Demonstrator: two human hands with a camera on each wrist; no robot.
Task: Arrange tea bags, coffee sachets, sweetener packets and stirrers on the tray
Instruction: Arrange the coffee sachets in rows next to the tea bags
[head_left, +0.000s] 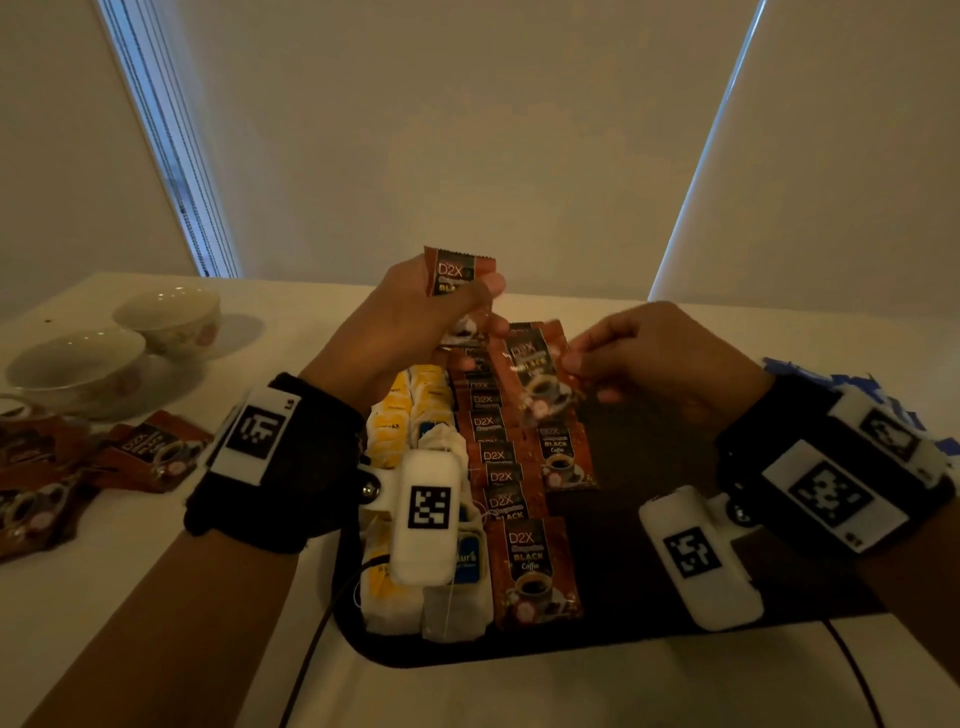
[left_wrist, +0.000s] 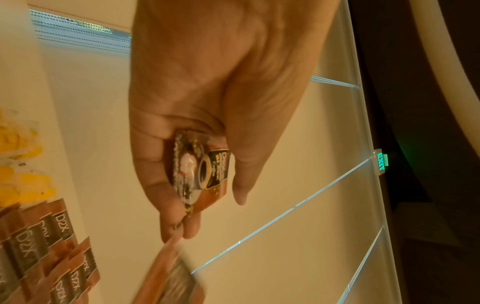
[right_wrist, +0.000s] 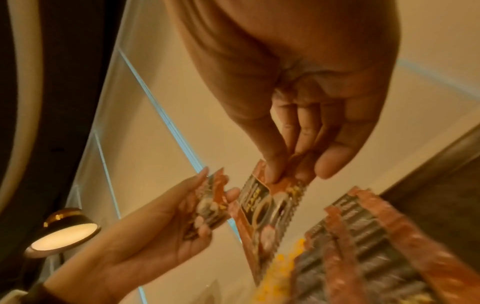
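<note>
My left hand (head_left: 483, 304) is raised above the dark tray (head_left: 649, 597) and grips a small stack of brown coffee sachets (head_left: 457, 275), also seen in the left wrist view (left_wrist: 210, 170). My right hand (head_left: 571, 364) pinches a single coffee sachet (head_left: 535, 374) by its edge between thumb and fingers (right_wrist: 272, 170); this sachet hangs just right of the left hand's stack. On the tray lies an overlapping row of coffee sachets (head_left: 498, 467), with yellow and white tea bags (head_left: 400, 415) in a row to its left.
Loose coffee sachets (head_left: 145, 447) lie on the white table left of the tray. Two pale bowls (head_left: 171, 317) stand at the back left. Blue packets (head_left: 857, 384) lie behind my right wrist. The tray's right half is bare.
</note>
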